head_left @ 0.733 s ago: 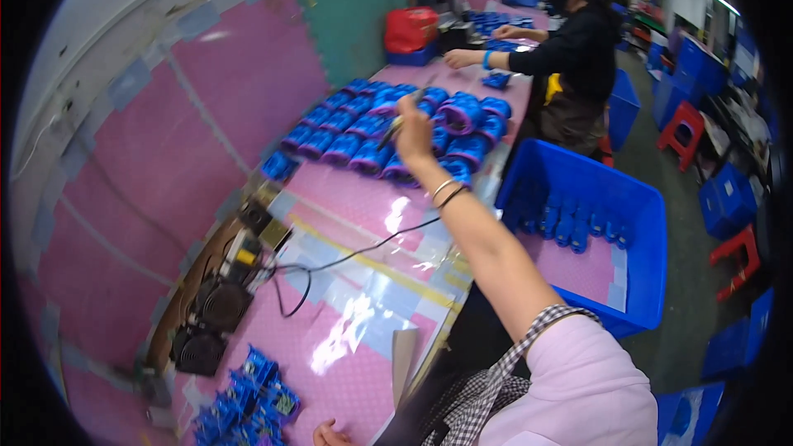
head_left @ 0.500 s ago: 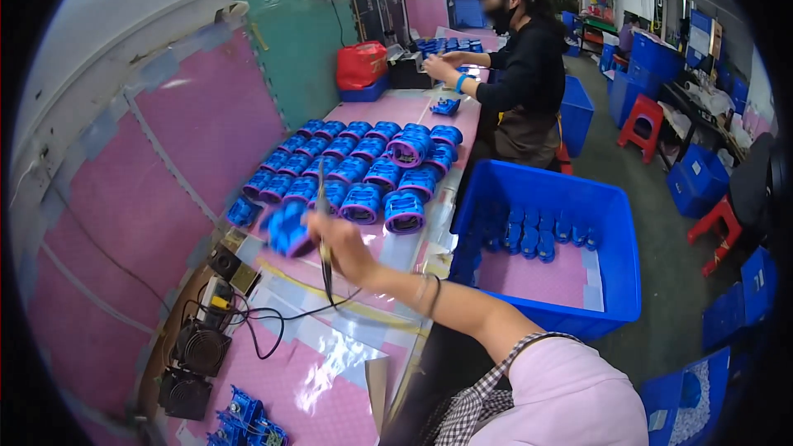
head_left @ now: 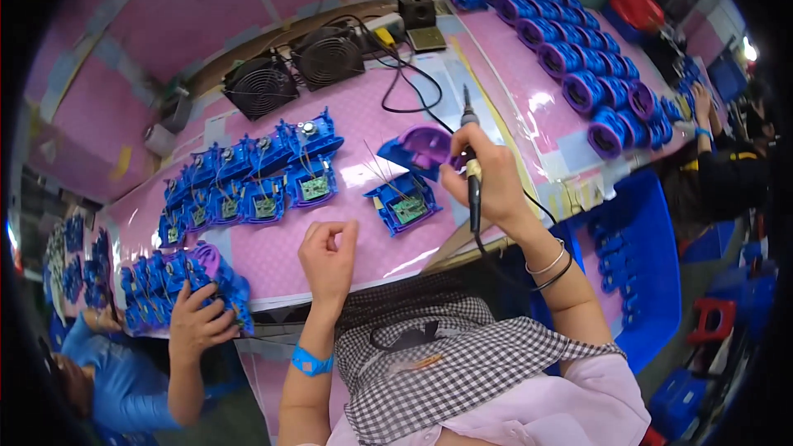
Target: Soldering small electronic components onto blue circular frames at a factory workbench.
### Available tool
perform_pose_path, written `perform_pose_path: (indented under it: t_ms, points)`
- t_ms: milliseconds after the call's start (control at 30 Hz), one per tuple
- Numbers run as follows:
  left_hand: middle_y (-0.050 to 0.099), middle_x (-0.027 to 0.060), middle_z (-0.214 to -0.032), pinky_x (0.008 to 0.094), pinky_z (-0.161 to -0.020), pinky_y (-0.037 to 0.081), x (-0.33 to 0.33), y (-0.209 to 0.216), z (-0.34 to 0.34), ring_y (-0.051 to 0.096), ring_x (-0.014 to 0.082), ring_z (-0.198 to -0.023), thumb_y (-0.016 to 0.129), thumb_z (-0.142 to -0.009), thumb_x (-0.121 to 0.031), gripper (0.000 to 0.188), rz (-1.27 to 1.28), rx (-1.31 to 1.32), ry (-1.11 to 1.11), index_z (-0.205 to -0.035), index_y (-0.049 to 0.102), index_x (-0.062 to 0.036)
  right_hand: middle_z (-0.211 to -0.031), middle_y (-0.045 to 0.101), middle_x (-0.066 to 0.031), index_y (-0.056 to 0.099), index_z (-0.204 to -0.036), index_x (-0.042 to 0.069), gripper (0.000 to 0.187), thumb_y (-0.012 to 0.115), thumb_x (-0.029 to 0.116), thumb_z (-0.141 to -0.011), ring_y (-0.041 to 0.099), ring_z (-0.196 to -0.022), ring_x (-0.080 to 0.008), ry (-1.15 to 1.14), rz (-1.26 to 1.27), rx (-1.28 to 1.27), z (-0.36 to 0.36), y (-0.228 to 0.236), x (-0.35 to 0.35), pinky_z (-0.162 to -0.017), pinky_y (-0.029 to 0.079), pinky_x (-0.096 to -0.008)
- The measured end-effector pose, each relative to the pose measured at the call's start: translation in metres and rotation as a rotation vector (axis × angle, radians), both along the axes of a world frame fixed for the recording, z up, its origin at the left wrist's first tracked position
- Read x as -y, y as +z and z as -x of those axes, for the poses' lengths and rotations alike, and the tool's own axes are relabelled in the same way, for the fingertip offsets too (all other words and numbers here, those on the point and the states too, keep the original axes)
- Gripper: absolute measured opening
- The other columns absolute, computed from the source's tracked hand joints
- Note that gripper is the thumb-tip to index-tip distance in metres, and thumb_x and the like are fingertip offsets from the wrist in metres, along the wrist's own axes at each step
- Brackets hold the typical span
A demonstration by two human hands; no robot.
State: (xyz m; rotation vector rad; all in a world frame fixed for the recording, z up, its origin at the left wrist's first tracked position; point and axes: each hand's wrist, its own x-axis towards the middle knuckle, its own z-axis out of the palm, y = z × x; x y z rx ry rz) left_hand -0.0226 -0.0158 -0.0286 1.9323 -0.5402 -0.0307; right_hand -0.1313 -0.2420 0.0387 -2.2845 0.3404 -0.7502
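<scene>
My right hand (head_left: 487,177) grips a soldering iron (head_left: 473,198), its metal tip pointing up and away. A blue-and-purple plastic shell (head_left: 428,147) is held at the thumb and fingertips of that same hand. Just below this shell, a blue housing with a green circuit board (head_left: 408,210) and thin wires lies on the table. My left hand (head_left: 329,258) hovers at the table's near edge, fingers curled closed; whatever they may hold is hidden. Left of it stand rows of blue housings (head_left: 263,208) with boards and wires.
Two black fans (head_left: 327,59) stand along the back, near a soldering iron stand (head_left: 419,21) and a looping black cable. Rows of round blue-and-purple units (head_left: 570,58) fill the right. A blue bin (head_left: 657,281) sits beside the table. Co-workers' hands (head_left: 198,322) are at left and far right.
The view has swung left and down to the work in front of me. My right hand, still with the iron, has left the finished-looking rows; my left hand has come into view.
</scene>
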Motion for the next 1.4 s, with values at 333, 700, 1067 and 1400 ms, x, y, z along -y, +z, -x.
perform_pose_path:
  t_ms: [333, 700, 1067, 1400]
  points:
    - [0.059, 0.0132, -0.057, 0.0342, -0.048, 0.04, 0.031, -0.004, 0.0, 0.055, 0.02, -0.051, 0.074, -0.075, -0.032, 0.042, -0.392, -0.01, -0.206, -0.06, 0.059, 0.0051, -0.065, 0.057, -0.0083, 0.057, -0.079, 0.001, 0.029, 0.081, 0.015, -0.072, 0.058, -0.061, -0.0199, -0.1, 0.178, 0.215, -0.015, -0.03, 0.02, -0.056, 0.046, -0.0291]
    - [0.052, 0.0088, -0.057, 0.0309, -0.047, 0.036, -0.011, -0.003, 0.027, 0.05, 0.0171, -0.05, 0.077, -0.072, -0.018, 0.032, -0.219, 0.128, -0.077, -0.058, 0.056, 0.0019, -0.066, 0.055, -0.0052, 0.06, -0.081, 0.004, 0.011, 0.063, 0.002, -0.071, 0.051, -0.066, -0.0239, 0.275, 0.214, 0.13, -0.017, -0.062, -0.004, -0.059, 0.045, -0.0338]
    - [0.033, -0.0034, -0.065, 0.0233, -0.051, 0.027, 0.014, 0.058, 0.034, 0.029, 0.0078, -0.054, 0.042, -0.102, -0.025, 0.027, 0.931, -0.605, -0.254, -0.084, 0.05, -0.0074, -0.099, 0.069, -0.0247, 0.04, -0.081, 0.005, 0.038, 0.077, 0.001, -0.075, 0.069, -0.083, -0.0232, 0.312, -0.414, 0.409, 0.029, -0.051, -0.079, -0.069, 0.055, -0.0306]
    - [0.052, 0.0151, -0.128, 0.0417, -0.098, 0.038, 0.028, 0.067, -0.028, 0.047, 0.0324, -0.119, 0.063, -0.088, -0.034, 0.053, 0.104, 0.584, -0.199, -0.128, 0.051, -0.0015, -0.09, 0.068, -0.0246, 0.035, -0.088, 0.004, 0.029, 0.06, -0.01, -0.087, 0.066, -0.065, -0.0184, 0.011, -0.542, 0.566, 0.032, -0.058, -0.081, -0.057, 0.056, -0.0277]
